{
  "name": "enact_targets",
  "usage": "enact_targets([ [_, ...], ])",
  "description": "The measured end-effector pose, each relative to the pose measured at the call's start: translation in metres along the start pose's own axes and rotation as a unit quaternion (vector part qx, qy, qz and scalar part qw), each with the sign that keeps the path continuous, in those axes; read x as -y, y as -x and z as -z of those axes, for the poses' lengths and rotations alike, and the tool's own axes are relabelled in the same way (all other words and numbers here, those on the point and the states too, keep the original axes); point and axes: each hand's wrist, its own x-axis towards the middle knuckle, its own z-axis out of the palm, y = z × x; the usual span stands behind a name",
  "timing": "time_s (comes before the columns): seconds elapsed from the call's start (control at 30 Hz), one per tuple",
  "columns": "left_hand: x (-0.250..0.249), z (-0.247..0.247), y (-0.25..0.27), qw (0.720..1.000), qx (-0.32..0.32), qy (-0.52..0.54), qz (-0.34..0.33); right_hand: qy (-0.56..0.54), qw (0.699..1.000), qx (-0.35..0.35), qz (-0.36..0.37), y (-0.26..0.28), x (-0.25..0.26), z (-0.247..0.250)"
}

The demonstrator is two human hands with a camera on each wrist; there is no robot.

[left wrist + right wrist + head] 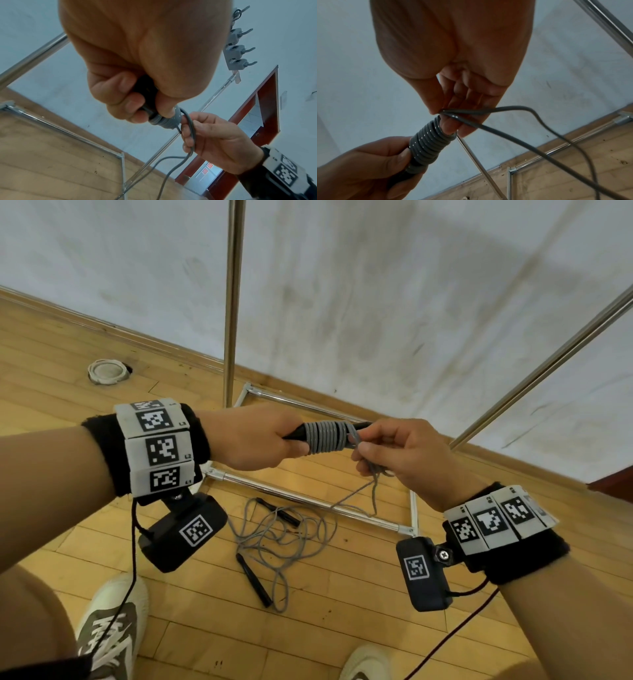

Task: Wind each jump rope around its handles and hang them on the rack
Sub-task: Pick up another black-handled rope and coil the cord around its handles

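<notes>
My left hand [253, 440] grips the black jump rope handles [358, 426] at chest height, with several turns of grey rope coil [325, 437] wound round them. My right hand [394, 453] pinches the loose grey rope [371, 474] right beside the coil; the strand hangs down from it in a loop. In the right wrist view the rope coil [426, 146] sits tight and neat, with the rope [488, 109] pinched at its end. The left wrist view shows the rope [190, 129] running across the right hand's fingers [187, 140]. A second jump rope [277, 539] lies tangled on the floor, black handle [253, 578] included.
The chrome rack stands in front: an upright pole [233, 302], a slanted bar [548, 368] at right and a base frame [301, 498] on the wooden floor. Grey hooks [235, 52] on a rail show in the left wrist view. My shoes [109, 631] are below.
</notes>
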Motion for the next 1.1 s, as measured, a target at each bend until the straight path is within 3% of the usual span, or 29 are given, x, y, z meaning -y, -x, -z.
enact_targets([
  [0.13, -0.001, 0.001, 0.001, 0.999, -0.034, 0.034, -0.008, -0.021, 0.998, -0.060, 0.024, 0.003, -0.001, -0.003],
  [0.27, -0.006, 0.003, 0.001, 0.995, -0.067, 0.075, -0.023, 0.034, 0.993, -0.100, 0.057, 0.005, -0.007, -0.011],
  [0.53, -0.017, 0.008, 0.010, 0.989, -0.037, 0.135, -0.055, -0.004, 0.992, -0.104, 0.072, 0.011, -0.010, -0.006],
  [0.67, -0.020, 0.011, 0.016, 0.988, -0.009, 0.140, -0.060, -0.007, 0.997, -0.072, 0.026, 0.014, -0.013, -0.004],
  [0.77, -0.019, 0.013, 0.021, 0.986, 0.024, 0.151, -0.062, 0.051, 0.997, -0.056, 0.003, 0.016, -0.017, -0.001],
  [0.9, -0.020, 0.013, 0.027, 0.985, 0.070, 0.138, -0.072, 0.173, 0.983, -0.007, 0.068, 0.013, -0.019, 0.000],
  [1.1, -0.024, 0.007, 0.030, 0.981, 0.153, 0.094, -0.075, 0.315, 0.940, 0.088, 0.096, 0.004, -0.030, 0.005],
])
